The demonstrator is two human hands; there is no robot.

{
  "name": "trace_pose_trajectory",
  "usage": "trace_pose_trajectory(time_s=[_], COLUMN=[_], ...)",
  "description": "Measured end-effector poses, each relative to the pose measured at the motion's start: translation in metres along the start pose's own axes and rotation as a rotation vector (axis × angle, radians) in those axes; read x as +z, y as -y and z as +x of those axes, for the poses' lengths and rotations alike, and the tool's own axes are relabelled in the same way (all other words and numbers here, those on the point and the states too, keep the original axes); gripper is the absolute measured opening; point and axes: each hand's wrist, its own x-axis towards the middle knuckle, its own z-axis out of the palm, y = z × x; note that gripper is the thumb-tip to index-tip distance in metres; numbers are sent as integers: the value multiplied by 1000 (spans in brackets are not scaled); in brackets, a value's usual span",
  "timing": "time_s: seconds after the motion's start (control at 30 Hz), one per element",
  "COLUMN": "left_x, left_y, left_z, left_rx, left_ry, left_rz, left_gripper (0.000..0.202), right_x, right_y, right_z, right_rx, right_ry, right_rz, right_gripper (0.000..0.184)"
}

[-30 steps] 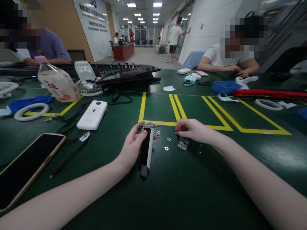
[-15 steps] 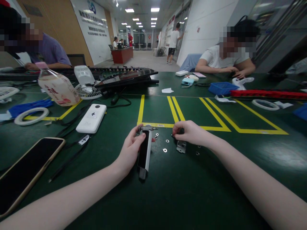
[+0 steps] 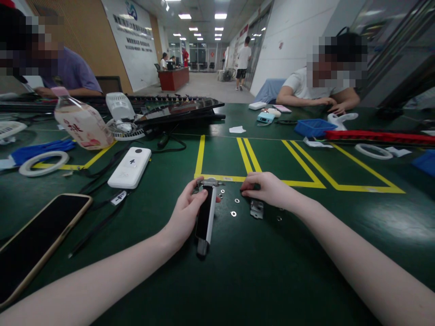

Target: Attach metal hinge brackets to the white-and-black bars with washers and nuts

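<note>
My left hand (image 3: 185,210) is wrapped round a long black-and-silver piece (image 3: 205,217) with a metal fitting (image 3: 210,182) at its far end. The thumb lies on its upper face, and the near end slants down toward the table. My right hand (image 3: 260,186) is closed in a pinch just above the table; whatever is between the fingertips is too small to make out. Below that hand lies a small metal bracket (image 3: 257,209), partly covered by it. Small metal washers (image 3: 233,213) are scattered between my hands, and a ring (image 3: 279,218) lies to the right of the bracket.
On the left are a phone (image 3: 41,244), a white power bank (image 3: 131,167) marked 4, a bottle (image 3: 83,122) and a white ring (image 3: 44,164). Yellow tape (image 3: 224,178) marks the green table. Behind stand a dark panel (image 3: 183,108) and a blue tray (image 3: 314,127). Two people sit opposite.
My right hand has shifted slightly left, toward the piece in my left hand, still pinched. My left hand keeps its hold. In the background, a walking person has turned from the wall.
</note>
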Motion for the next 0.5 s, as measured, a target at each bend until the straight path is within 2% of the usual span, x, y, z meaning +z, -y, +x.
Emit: trace_pose_trajectory(time_s=[0.37,0.5], left_x=[3,3], left_y=[-2,-3], left_z=[0,0], left_rx=[-20,-16], left_ry=[6,9], left_rz=[-8,-16], left_gripper=[49,48], right_x=[-4,-11], right_y=[3,17], right_z=[-1,-5], right_rx=[60,57], right_ry=[72,107], right_rz=[-70,-254], right_gripper=[11,10])
